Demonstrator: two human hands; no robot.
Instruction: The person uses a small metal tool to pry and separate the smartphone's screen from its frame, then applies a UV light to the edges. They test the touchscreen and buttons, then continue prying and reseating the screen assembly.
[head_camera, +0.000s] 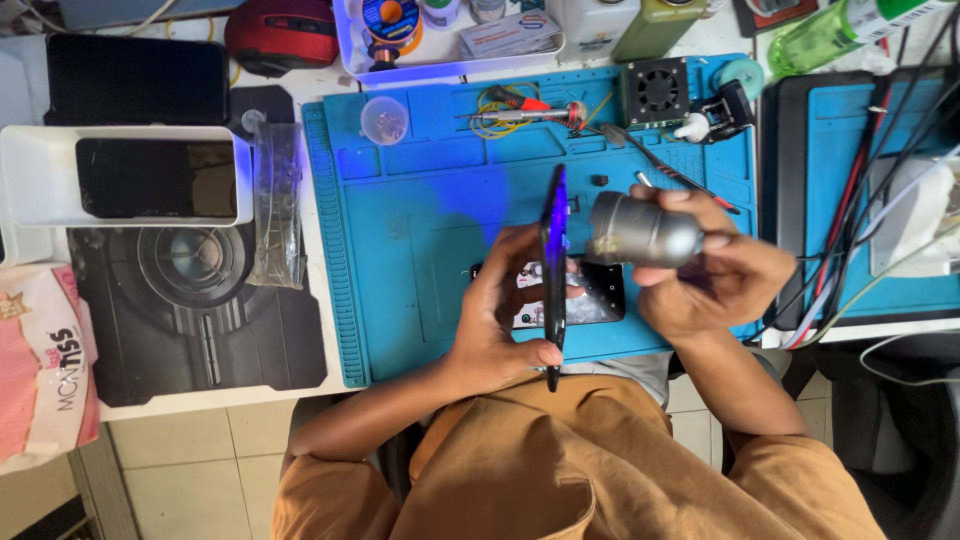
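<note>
Holding phone edge-up over blue mat, left hand fingers wrapped round it; right hand at 3 o'clock, fingers closed round grey lamp. Pink-white packet at 9 o'clock.

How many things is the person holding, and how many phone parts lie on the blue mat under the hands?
Held edge-up in left hand: dark phone panel: 1
Held in right hand: grey cylindrical tool: 1
Lying on blue mat: opened phone body: 1
Total: 3
</note>
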